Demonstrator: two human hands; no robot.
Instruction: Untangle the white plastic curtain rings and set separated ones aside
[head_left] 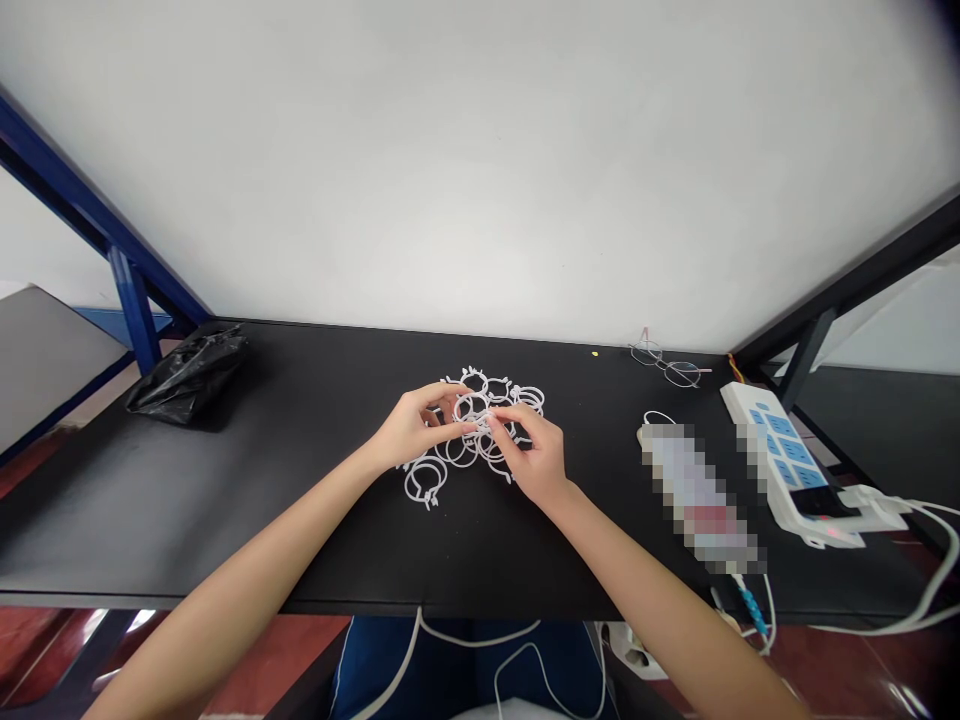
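Observation:
A loose cluster of white plastic ring clips [457, 452] with small end tabs lies at the middle of the black tabletop. Above the cluster, one white ring clip [471, 404] is pinched between thumb and fingers of my left hand [420, 425]. From the other side, my right hand [534, 452] has its thumb and forefinger closed on the near right part of this same clip. Fingers and overlapping rings hide part of the cluster. One pair of clips [425, 480] rests apart at the near left, below my left hand.
On the black table [322, 540], a crumpled black plastic bag [191, 375] lies far left. Eyeglasses [666, 364] sit at the back right. A blurred-out phone-like object [697, 500] with a cable and a white power strip [784, 450] with plugs occupy the right side.

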